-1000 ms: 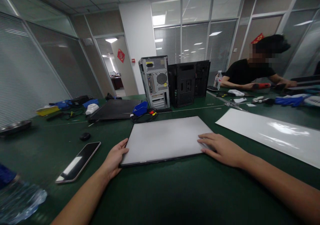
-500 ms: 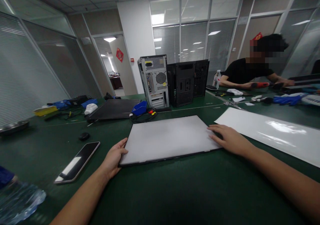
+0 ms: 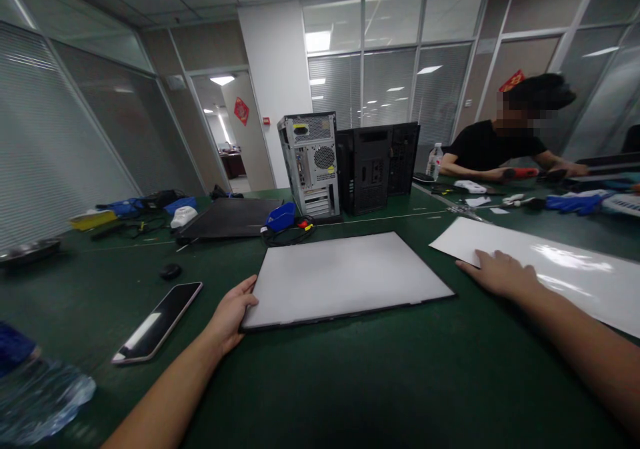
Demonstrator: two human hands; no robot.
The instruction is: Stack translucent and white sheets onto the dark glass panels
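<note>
At the far left edge of the green desk (image 3: 350,396) lies a clear plastic bottle (image 3: 40,402), on its side and blurred. Just right of it a dark phone (image 3: 159,321) lies face up, with a small black round object (image 3: 171,271) beyond it. Your left hand (image 3: 231,314) rests at the near left corner of the flat white panel (image 3: 345,276), fingers curled loosely against its edge and thumb on top; you cannot tell whether it grips the panel or only steadies it. The panel lies flat on the desk in front of you, its dark rim showing along the near side. Behind it stand a grey computer case (image 3: 311,164) and a black computer case (image 3: 370,166) side by side, with a blue item and cables (image 3: 286,222) at their foot. Your right hand (image 3: 503,273) is released and spread flat, palm down, on the near corner of a glossy white sheet (image 3: 560,269), well clear of the panel. Further right, another person in a black shirt (image 3: 493,144) leans over the far end of the desk, beside blue gloves (image 3: 575,202).
</note>
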